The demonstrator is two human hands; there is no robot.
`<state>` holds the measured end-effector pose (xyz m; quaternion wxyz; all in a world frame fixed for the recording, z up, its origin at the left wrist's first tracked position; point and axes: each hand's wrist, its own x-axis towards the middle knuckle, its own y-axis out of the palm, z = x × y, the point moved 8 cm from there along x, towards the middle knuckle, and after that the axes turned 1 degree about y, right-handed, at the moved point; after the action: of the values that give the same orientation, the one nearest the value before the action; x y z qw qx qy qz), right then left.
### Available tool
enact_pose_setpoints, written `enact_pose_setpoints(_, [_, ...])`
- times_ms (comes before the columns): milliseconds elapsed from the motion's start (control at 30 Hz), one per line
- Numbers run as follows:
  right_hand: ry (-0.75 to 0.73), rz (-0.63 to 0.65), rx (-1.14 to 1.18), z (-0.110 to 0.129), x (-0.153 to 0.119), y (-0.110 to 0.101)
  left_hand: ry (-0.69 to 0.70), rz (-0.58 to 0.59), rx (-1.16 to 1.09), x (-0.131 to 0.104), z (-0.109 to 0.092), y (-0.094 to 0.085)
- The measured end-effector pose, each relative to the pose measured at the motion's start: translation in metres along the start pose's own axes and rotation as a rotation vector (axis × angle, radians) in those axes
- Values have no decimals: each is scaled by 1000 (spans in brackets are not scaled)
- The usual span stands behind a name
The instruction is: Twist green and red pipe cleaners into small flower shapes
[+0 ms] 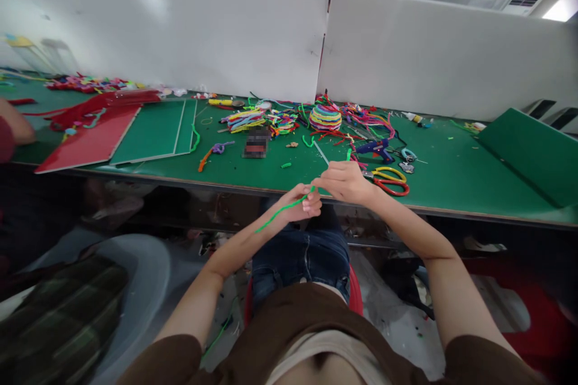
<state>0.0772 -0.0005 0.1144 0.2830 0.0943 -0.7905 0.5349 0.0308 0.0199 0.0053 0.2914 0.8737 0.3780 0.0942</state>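
Observation:
A fuzzy green pipe cleaner (282, 210) trails back over my left wrist. My left hand (300, 203) pinches it just in front of the table's edge. Close beside it, the fingers of my right hand (343, 181) are closed at the pipe cleaner's upper end. A short green tip sticks up behind the right hand; whether it belongs to the same piece is hidden. A thin pale stick (320, 151) shows just beyond my right fingers, and I cannot tell if they touch it. Right of that hand lie scissors (392, 180) with yellow and red handles.
On the green table (451, 174) lie a blue glue gun (374, 149), a striped pipe-cleaner ball (325, 117), bundles of coloured pipe cleaners (246, 121) and an orange-purple twisted piece (212, 155). Boards stand at both sides. Another person's arm (15, 123) reaches in from the left.

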Motion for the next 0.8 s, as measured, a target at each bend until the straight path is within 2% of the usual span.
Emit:
enact_pose_setpoints(100, [-77, -158, -48, 7, -3, -9, 65, 65, -128, -3, 4, 15])
enact_pose_setpoints(167, [-34, -195, -72, 3, -2, -16, 112, 99, 1, -5, -8, 16])
enact_pose_setpoints(233, [76, -152, -86, -8, -2, -19, 171, 51, 290, -8, -32, 5])
enact_pose_setpoints(300, [194, -60, -69, -20, -4, -15, 323, -126, 633, -19, -73, -14])
enact_pose_setpoints(333, [252, -11, -50, -27, -7, -11, 378, -164, 818, -25, -92, -18])
enact_pose_setpoints(367, [314, 35, -25, -33, -10, -5, 405, -202, 994, -32, -107, -21])
enact_pose_setpoints(433, [455, 105, 34, -46, -18, 7, 500, -386, 1377, -47, -134, -24])
enact_pose_setpoints(467, [531, 135, 65, -52, -22, 14, 548, -486, 1563, -53, -141, -21])
enact_pose_setpoints(500, [601, 162, 97, -56, -26, 21, 603, -543, 1712, -57, -143, -15])
enact_pose_setpoints(533, [661, 184, 130, -59, -28, 28, 654, -537, 1829, -57, -138, -6])
enact_pose_setpoints(633, [758, 211, 208, -60, -31, 40, 741, -428, 2052, -43, -106, 14])
enact_pose_setpoints(700, [771, 208, 232, -57, -30, 43, 771, -443, 2135, -35, -90, 19])
enact_pose_setpoints(800, [772, 202, 226, -52, -30, 42, 789, -486, 2175, -28, -79, 23])
